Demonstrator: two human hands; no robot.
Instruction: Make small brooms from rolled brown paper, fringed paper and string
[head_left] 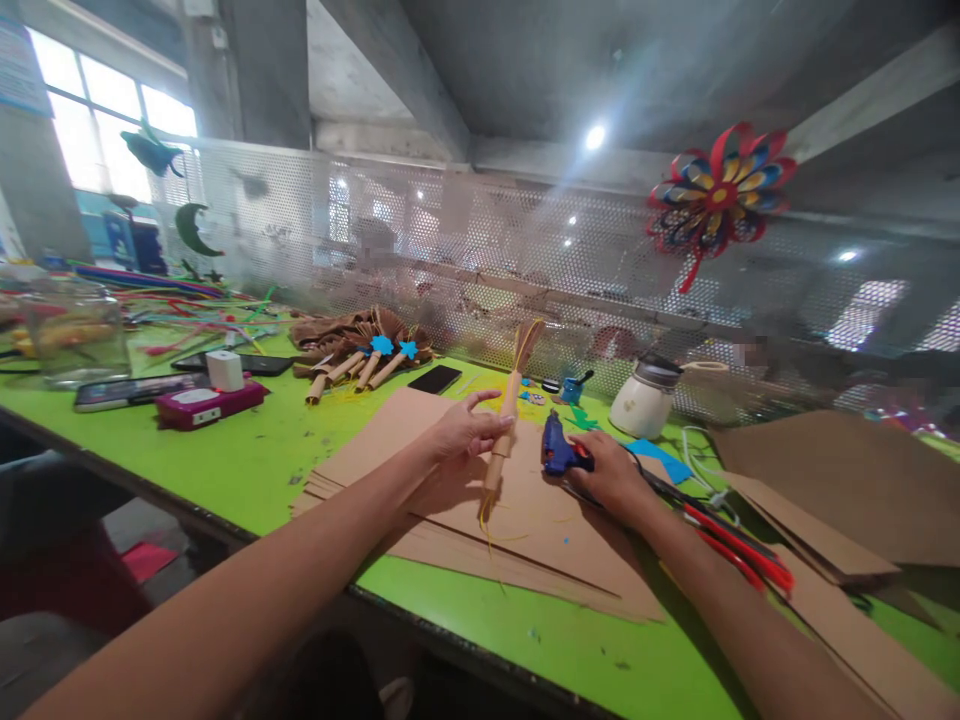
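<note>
Gripping a blue glue gun (pixel 559 447) in the right hand (pixel 604 465).

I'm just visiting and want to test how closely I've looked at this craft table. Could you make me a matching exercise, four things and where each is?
Things:
1. Glue gun
2. Brown paper roll
3. Socket box
4. Flower decoration

Places:
A. Under a small white block
B. In the fingers of the left hand
C. Up high, by the perforated screen
D. In the right hand

Right pairs: 1-D, 2-B, 3-A, 4-C
</note>
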